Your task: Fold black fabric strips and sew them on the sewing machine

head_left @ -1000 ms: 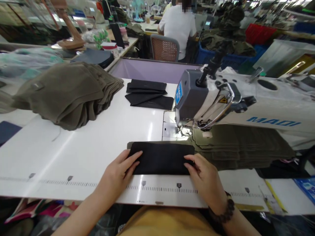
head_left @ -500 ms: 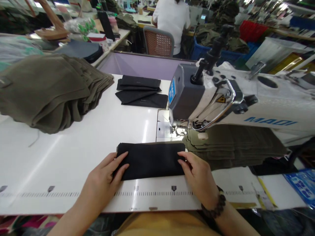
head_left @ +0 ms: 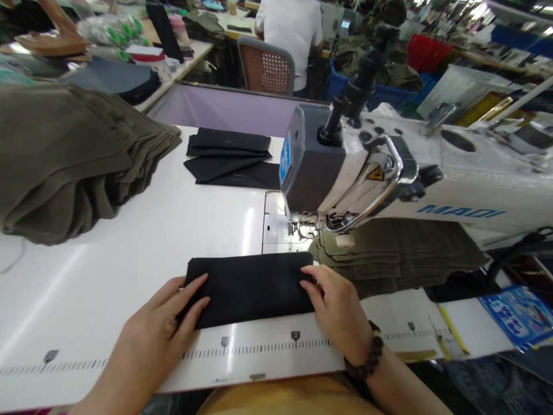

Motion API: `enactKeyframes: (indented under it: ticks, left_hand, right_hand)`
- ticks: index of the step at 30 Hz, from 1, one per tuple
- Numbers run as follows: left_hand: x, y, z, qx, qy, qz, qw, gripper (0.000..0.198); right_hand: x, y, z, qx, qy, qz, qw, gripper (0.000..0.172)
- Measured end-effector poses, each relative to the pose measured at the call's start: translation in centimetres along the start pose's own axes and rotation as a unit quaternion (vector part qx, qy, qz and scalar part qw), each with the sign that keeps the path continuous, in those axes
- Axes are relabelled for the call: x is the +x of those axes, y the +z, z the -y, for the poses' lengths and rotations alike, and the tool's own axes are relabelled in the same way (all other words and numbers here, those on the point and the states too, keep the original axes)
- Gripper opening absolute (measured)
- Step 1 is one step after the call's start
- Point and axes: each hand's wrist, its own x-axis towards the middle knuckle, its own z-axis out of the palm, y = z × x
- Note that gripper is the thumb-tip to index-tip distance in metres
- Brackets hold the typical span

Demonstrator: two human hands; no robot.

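Note:
A folded black fabric piece [head_left: 253,291] lies in front of the sewing machine [head_left: 328,167], held at both short ends. My left hand [head_left: 166,323] pinches its left end, thumb and forefinger on top and the other fingers hidden at the edge. At the right end my right hand [head_left: 334,302], with a dark beaded bracelet at the wrist, grips the corner between thumb and fingers. The needle plate [head_left: 276,229] sits just beyond the cloth, apart from it. Under the machine arm, to the right, rests a layered stack of olive fabric pieces [head_left: 397,253].
A big pile of olive fabric [head_left: 64,155] covers the left of the white table [head_left: 142,253]. Several folded black pieces [head_left: 233,158] lie behind the needle plate. A ruler strip [head_left: 259,350] runs along the front edge. Beyond the purple panel [head_left: 228,109], a person in white [head_left: 289,34] sits.
The view has shifted slightly, so most things appear further left. The black fabric's left end now sits a little lower, and the olive strip behind its far edge no longer shows. Both hands keep their hold.

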Motion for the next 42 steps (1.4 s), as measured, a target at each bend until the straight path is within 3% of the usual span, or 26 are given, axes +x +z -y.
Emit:
enactKeyframes:
  ticks: [5,17,27,42]
  left_hand:
    - [-0.1,-0.2,0.3,0.016,0.040,0.001,0.999,0.031]
    - [0.5,-0.3,-0.4,0.012,0.030,0.003,0.999,0.033]
    - [0.9,-0.5,-0.6,-0.022,-0.003,0.017,1.000,0.032]
    - [1.4,-1.0,-1.9,-0.087,-0.108,0.052,0.989,0.030]
  right_hand:
    - [0.1,0.1,-0.1,0.017,0.003,0.010,1.000,0.017]
    - [0.2,0.1,0.0,0.006,-0.005,-0.008,1.000,0.018]
    - [0.4,-0.1,0.2,-0.012,0.014,0.011,1.000,0.019]
    - [-0.1,0.3,-1.1,-0.039,-0.019,0.004,0.999,0.028]
